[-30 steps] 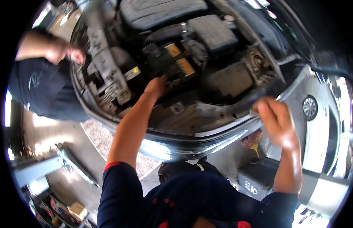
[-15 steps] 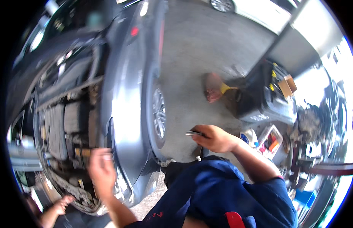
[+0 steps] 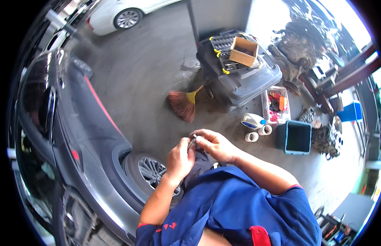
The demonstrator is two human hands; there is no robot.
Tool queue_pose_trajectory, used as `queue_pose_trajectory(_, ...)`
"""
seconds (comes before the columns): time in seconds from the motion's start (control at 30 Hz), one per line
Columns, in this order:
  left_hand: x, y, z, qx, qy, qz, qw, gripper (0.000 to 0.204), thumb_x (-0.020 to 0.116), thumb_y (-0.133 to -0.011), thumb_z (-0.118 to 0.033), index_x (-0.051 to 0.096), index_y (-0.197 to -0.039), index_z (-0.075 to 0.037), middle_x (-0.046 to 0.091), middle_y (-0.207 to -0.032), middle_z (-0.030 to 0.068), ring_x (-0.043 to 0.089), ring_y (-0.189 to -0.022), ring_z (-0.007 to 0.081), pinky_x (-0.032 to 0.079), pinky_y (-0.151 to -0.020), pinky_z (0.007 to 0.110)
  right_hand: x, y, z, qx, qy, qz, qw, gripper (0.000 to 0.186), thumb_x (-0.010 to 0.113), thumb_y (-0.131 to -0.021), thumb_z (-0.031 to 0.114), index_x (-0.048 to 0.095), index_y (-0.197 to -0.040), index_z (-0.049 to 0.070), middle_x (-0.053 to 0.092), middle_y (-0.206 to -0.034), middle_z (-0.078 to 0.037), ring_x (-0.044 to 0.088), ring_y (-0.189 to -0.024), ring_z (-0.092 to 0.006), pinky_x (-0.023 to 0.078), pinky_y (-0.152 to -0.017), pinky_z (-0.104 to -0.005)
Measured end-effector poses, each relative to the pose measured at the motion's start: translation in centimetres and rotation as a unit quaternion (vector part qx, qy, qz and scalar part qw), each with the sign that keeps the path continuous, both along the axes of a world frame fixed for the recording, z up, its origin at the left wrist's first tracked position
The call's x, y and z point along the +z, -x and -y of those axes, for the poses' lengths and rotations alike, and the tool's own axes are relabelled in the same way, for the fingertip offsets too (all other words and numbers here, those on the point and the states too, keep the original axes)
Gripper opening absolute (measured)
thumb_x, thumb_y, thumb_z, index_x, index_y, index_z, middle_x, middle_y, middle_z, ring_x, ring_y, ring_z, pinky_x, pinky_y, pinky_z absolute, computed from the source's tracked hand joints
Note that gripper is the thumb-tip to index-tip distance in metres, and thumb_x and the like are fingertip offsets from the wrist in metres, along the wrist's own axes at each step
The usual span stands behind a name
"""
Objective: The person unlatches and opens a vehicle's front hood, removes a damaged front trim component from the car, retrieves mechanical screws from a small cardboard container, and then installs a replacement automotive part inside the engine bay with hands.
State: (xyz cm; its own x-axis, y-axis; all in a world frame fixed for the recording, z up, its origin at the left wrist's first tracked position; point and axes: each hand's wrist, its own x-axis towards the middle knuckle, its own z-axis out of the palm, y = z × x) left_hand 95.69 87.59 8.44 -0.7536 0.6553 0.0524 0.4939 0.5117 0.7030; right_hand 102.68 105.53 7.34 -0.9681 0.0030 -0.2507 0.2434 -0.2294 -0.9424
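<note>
My left hand point(image 3: 179, 161) and my right hand point(image 3: 216, 146) meet in front of my body. Both sets of fingers are closed round a small shiny metal tool point(image 3: 193, 141); only a short piece shows between them, so its exact kind is unclear. Beyond my hands, a black wheeled bin point(image 3: 250, 85) carries a tool case point(image 3: 223, 43) with yellow latches, lying open with rows of sockets and tools. On the case rests a small open cardboard box point(image 3: 243, 51) with dark contents.
A dark grey car point(image 3: 104, 180) with its front wheel point(image 3: 151, 170) stands close on my left. A broom point(image 3: 184, 104) lies by the bin. At right are a white jug point(image 3: 252, 121), a crate of parts point(image 3: 276, 92), a blue-green bin point(image 3: 295, 123) and engine parts point(image 3: 327, 137).
I have turned right, away from the open engine bay toward the bin. My left hand has left the car's side and joined my right hand at the metal tool.
</note>
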Motion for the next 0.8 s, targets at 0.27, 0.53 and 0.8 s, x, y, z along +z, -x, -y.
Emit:
queue_pose_trajectory(0.27, -1.1, 12.9, -9.0, -0.225, -0.016, 0.063, 0.972, 0.021, 0.054, -0.105, -0.024, 0.056, -0.111, -0.004, 0.07, -0.09, 0.0259, 0.067, -0.083, 0.0488, 0.053, -0.069, 0.057, -0.4, 7.6, -5.1, -0.247, -0.081, 0.05, 0.964, 0.026, 0.064, -0.104, 0.022, 0.07, -0.112, -0.002, 0.073, -0.099, -0.005, 0.063, -0.094, -0.0099, 0.052, -0.086, -0.0295)
queue_pose_trajectory(0.53, -4.1, 18.3, -17.8, -0.31, -0.036, 0.171, 0.935, 0.033, 0.057, -0.103, -0.035, 0.058, -0.107, -0.002, 0.069, -0.091, 0.0248, 0.066, -0.089, 0.0491, 0.054, -0.075, 0.054, -2.2, 10.4, -10.2, -0.35, -0.066, 0.067, 0.932, 0.021, 0.064, -0.101, 0.018, 0.069, -0.108, -0.001, 0.072, -0.096, -0.007, 0.065, -0.092, -0.012, 0.054, -0.083, -0.0315)
queue_pose_trajectory(0.8, -7.6, 23.7, -22.1, -0.173, 0.033, 0.119, 0.977, 0.022, 0.059, -0.103, -0.024, 0.065, -0.099, -0.003, 0.068, -0.084, 0.0206, 0.068, -0.078, 0.0409, 0.055, -0.072, 0.045, -1.0, 8.5, -25.6, -0.508, -0.032, 0.122, 0.852, 0.028, 0.059, -0.106, 0.03, 0.068, -0.112, 0.004, 0.056, -0.072, 0.002, 0.052, -0.06, -0.0076, 0.044, -0.056, -0.0257)
